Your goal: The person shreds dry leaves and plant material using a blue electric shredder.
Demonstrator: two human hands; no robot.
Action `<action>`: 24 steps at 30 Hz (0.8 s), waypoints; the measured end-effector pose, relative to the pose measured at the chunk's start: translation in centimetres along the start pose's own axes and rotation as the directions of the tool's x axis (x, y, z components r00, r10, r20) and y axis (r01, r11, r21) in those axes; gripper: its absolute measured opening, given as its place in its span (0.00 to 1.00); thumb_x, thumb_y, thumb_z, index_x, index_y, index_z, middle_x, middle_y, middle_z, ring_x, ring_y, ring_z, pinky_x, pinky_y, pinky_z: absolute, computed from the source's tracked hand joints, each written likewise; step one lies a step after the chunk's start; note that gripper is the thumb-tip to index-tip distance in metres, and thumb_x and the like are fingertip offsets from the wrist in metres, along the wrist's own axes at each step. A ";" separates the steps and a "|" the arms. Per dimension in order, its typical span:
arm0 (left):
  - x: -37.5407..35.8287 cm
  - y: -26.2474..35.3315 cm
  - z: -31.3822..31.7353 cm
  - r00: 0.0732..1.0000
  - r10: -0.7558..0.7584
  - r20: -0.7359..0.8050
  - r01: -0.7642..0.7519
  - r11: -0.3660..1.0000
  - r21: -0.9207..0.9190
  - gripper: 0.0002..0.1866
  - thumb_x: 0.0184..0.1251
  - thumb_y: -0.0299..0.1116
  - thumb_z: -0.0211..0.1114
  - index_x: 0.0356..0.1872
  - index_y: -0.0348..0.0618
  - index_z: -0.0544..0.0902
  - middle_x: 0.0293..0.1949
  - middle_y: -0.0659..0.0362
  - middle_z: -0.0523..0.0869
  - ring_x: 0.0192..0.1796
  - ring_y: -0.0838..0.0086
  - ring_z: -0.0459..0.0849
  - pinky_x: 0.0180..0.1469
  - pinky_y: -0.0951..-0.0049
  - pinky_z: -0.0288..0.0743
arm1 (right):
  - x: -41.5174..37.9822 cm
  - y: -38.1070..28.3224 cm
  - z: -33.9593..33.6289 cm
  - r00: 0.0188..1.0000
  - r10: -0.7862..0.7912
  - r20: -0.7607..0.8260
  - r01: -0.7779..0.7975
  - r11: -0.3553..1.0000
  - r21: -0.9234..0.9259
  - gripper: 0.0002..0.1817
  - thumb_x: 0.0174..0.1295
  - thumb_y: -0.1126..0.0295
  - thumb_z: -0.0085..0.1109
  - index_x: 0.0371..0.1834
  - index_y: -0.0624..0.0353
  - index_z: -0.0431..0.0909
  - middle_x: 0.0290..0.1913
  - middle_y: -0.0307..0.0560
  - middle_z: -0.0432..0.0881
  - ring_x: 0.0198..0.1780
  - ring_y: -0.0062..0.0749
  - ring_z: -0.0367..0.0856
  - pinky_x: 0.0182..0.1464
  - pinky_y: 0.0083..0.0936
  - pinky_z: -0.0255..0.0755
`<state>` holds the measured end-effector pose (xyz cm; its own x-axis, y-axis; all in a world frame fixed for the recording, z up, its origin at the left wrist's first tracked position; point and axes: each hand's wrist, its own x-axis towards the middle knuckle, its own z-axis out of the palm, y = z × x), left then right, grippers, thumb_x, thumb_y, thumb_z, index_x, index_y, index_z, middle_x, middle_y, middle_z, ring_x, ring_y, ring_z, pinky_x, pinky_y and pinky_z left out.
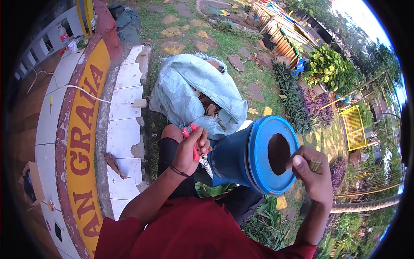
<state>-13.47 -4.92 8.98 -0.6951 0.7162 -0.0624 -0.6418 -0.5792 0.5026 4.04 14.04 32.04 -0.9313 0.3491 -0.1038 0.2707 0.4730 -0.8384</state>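
My left hand (188, 153), with a dark band at its wrist, is closed around red-handled pruning shears (206, 165), whose metal blades point down toward the blue bucket. My right hand (315, 175) is closed on a small bundle of cut green stems (315, 165), just beside the round hole in the bucket's lid. The blue bucket (228, 157) lies tilted between my legs, its lid (261, 172) facing right; the inside looks dark. Beyond it is an open pale blue woven sack (177, 82) with dry brown leaves (211, 108) inside.
On the left runs a white tiled ledge (125, 127) with a dry leaf (115, 166) and a white cable, beside a yellow lettered border (84, 142). Grass with stepping stones (171, 31) stretches behind the sack. Plants and a yellow metal frame (353, 127) stand at right.
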 end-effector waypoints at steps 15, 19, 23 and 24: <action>7.1 -0.8 19.1 0.781 -0.228 0.582 0.236 0.970 0.063 0.22 0.78 0.55 0.54 0.50 0.44 0.78 0.42 0.64 0.80 0.48 0.80 0.77 0.54 0.75 0.69 | 0.9 2.8 1.6 0.959 -0.143 -0.243 -0.035 0.795 -0.606 0.09 0.62 0.71 0.65 0.38 0.66 0.81 0.24 0.57 0.82 0.29 0.51 0.85 0.32 0.38 0.73; 11.5 0.2 16.9 0.389 -0.434 0.813 -0.240 0.804 0.544 0.37 0.77 0.64 0.44 0.64 0.36 0.71 0.55 0.53 0.77 0.60 0.70 0.75 0.65 0.69 0.66 | -0.6 3.8 0.8 0.953 -0.052 -0.300 -0.082 0.905 -0.418 0.05 0.68 0.76 0.57 0.37 0.66 0.82 0.24 0.51 0.83 0.23 0.30 0.79 0.31 0.29 0.67; 19.5 6.4 12.7 0.416 -0.683 0.600 -0.470 0.404 0.785 0.45 0.74 0.69 0.41 0.78 0.42 0.56 0.75 0.46 0.60 0.77 0.58 0.59 0.77 0.63 0.52 | -2.2 9.4 -0.4 0.882 0.127 -0.454 -0.253 0.940 -0.228 0.11 0.74 0.71 0.52 0.37 0.67 0.81 0.23 0.42 0.77 0.27 0.17 0.67 0.29 0.24 0.60; 24.2 6.9 9.8 0.612 -0.566 0.553 -0.516 0.244 0.821 0.46 0.73 0.70 0.44 0.77 0.42 0.57 0.74 0.44 0.59 0.77 0.56 0.60 0.76 0.61 0.55 | -2.8 11.0 0.0 0.878 0.135 -0.459 -0.261 0.939 -0.223 0.11 0.74 0.71 0.52 0.37 0.67 0.81 0.23 0.42 0.77 0.27 0.17 0.67 0.29 0.24 0.60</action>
<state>-31.55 12.22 19.42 0.1166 0.9811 0.1543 0.4675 -0.1912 0.8630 9.61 18.24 23.14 -0.6695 0.7416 0.0413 0.5515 0.5336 -0.6412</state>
